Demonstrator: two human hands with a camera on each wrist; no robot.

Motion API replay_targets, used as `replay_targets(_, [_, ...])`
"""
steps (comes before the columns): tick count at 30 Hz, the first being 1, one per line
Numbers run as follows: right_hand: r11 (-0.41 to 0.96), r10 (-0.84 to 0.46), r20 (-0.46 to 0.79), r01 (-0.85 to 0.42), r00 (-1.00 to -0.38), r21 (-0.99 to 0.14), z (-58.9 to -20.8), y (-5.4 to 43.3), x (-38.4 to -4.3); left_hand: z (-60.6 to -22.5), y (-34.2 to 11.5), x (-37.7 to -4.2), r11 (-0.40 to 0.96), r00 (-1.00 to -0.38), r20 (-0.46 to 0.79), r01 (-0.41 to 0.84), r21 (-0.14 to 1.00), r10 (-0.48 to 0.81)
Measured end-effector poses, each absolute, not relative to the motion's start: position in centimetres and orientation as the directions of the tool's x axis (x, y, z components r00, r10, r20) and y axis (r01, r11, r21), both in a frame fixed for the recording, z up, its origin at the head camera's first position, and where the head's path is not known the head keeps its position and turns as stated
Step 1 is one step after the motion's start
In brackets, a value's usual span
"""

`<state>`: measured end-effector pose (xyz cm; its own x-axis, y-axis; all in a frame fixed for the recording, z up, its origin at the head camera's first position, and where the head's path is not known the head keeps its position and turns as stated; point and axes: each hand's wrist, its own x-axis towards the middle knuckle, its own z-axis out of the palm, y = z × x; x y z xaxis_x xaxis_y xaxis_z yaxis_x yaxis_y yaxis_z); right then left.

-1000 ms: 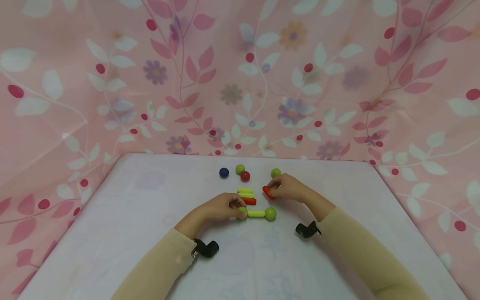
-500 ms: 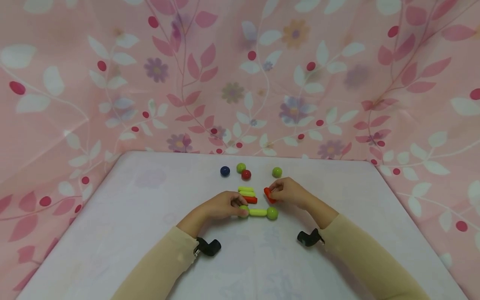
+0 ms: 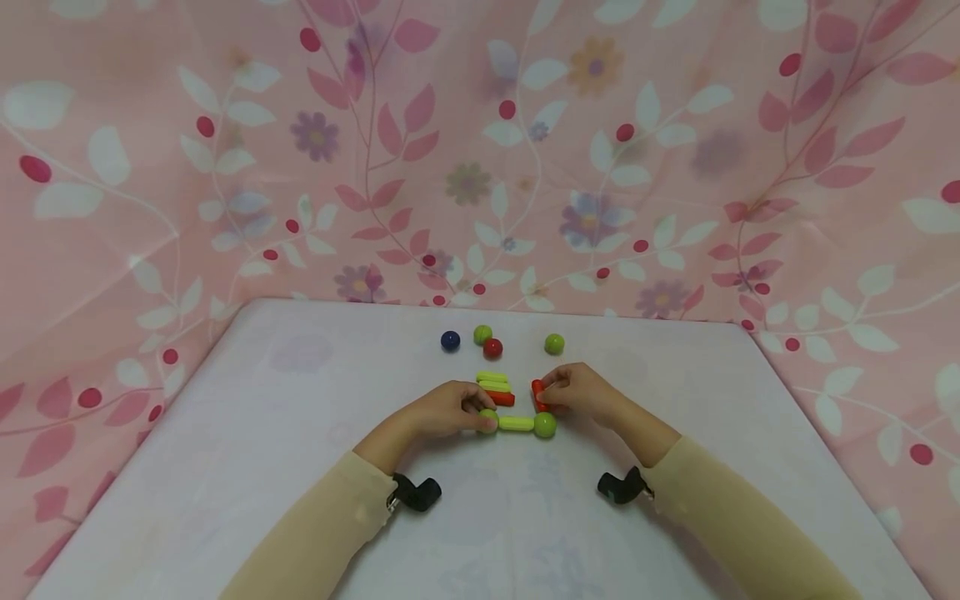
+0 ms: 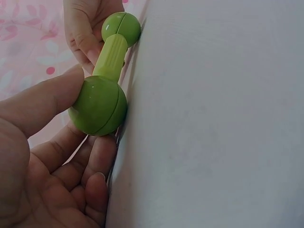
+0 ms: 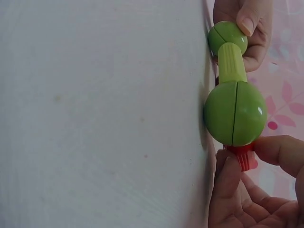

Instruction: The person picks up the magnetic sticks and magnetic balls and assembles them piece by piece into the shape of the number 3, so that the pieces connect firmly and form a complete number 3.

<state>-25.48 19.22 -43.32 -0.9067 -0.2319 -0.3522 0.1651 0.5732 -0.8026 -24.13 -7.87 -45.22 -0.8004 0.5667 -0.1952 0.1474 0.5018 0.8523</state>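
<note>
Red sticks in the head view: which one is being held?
The red stick pinched by the right hand, its near end by a green ball. The other red stick lies crosswise beside two yellow-green sticks.

Left hand (image 4: pixel 45 183), at 8 o'clock, pinches a green ball (image 4: pixel 97 107), from which a rod (image 4: pixel 111 56) runs towards 1 o'clock to a second ball (image 4: pixel 121 28), with the right hand (image 4: pixel 84 29) at 11 o'clock.

The rods (image 3: pixel 517 423) are yellow-green or red, the backdrop (image 3: pixel 420 192) flowered pink
</note>
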Motion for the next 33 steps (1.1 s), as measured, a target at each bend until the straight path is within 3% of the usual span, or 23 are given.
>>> replay_targets(33, [0.458,-0.193,-0.414,0.292,-0.890,-0.840,-43.86,19.74,-25.20,-45.62,-7.60,-24.15,0.529,-0.807,-0.206,0.151,0.835,0.554])
